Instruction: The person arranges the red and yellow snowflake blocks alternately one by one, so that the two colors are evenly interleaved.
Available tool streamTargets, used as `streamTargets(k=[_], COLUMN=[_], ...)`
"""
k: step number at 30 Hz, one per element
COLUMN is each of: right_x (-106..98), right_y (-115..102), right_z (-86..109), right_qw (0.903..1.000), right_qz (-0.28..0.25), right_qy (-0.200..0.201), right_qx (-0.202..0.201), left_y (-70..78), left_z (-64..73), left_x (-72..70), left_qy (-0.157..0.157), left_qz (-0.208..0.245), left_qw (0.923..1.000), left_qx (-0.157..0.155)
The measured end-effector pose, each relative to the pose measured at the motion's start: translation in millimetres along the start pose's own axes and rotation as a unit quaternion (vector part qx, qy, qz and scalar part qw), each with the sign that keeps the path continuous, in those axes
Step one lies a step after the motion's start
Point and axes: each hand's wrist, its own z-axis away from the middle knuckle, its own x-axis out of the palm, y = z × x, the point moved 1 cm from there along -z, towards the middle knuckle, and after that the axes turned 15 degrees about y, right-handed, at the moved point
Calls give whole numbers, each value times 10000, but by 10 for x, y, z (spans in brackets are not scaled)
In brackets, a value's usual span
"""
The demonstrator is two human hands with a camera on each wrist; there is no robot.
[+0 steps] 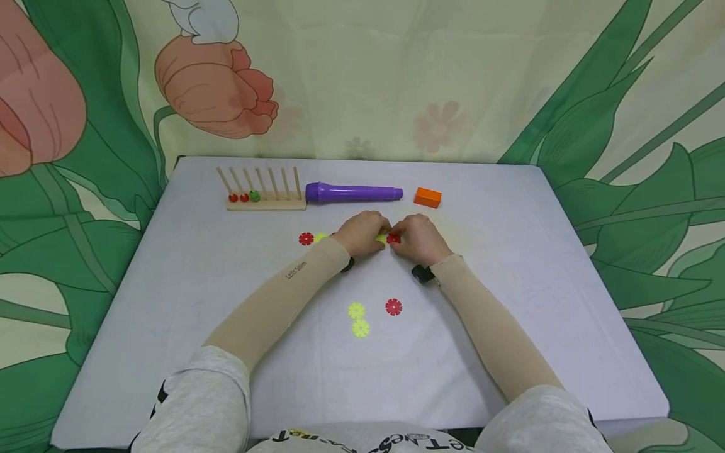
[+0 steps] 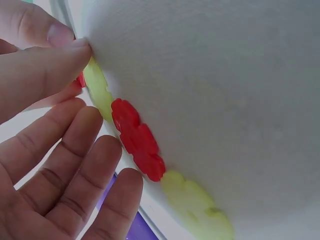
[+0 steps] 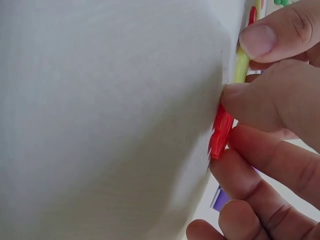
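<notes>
My left hand (image 1: 365,231) pinches a yellow flower-shaped disc (image 2: 98,90) between thumb and fingers, its other fingers loosely spread beside the row. Close against it, my right hand (image 1: 419,240) grips a red flower-shaped disc (image 3: 223,131) by thumb and fingers, at the right end of the same row. The two thumbs are almost together at the joint between these discs. Leftward the row goes on with a red disc (image 2: 137,140) and another yellow one (image 2: 195,205), ending at a red disc (image 1: 306,238). In the head view the left hand hides the middle of the row.
Nearer the person lie two touching yellow discs (image 1: 360,328) and a loose red disc (image 1: 393,307). Behind the hands stand a wooden peg board (image 1: 266,206) with red and green beads, a purple microphone-shaped stick (image 1: 359,193) and an orange block (image 1: 427,197) on the white table (image 1: 510,251).
</notes>
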Motion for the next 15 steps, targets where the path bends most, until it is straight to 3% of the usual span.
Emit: streamTargets(k=[10, 15], right_x=[-2, -57], right_y=[8, -15], right_z=[55, 146], right_qw=[9996, 9981], right_qz=[-104, -121], right_qy=[244, 457], right_qx=[111, 396], left_y=[39, 73], left_z=[-77, -107], left_x=[56, 79], left_qy=[26, 13], left_qz=[58, 12], left_qw=[9998, 9997], left_qx=[200, 228])
